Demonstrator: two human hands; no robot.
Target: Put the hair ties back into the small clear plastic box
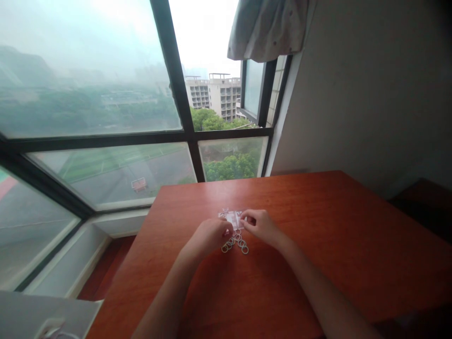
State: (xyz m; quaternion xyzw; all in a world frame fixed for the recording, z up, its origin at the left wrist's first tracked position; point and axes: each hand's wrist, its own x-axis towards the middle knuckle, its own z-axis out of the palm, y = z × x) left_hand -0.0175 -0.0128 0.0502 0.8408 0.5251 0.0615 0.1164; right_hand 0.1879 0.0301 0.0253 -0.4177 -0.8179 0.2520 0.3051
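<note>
A small, clear, shiny plastic piece lies on the table between my hands; whether it is a bag or a flat sheet I cannot tell. My right hand is closed in a pinch at its right edge. On the other side, my left hand has its fingers curled at the plastic's lower left, and whatever they hold is hidden. Several pale rings lie in two short, overlapping rows just below the plastic. Small bits that I cannot make out show at its upper left.
The reddish-brown wooden table stretches widely to the right. Dark-framed windows rise behind and left of it, with one pane open. A patterned curtain hangs above, beside a grey wall. A white ledge stands at lower left.
</note>
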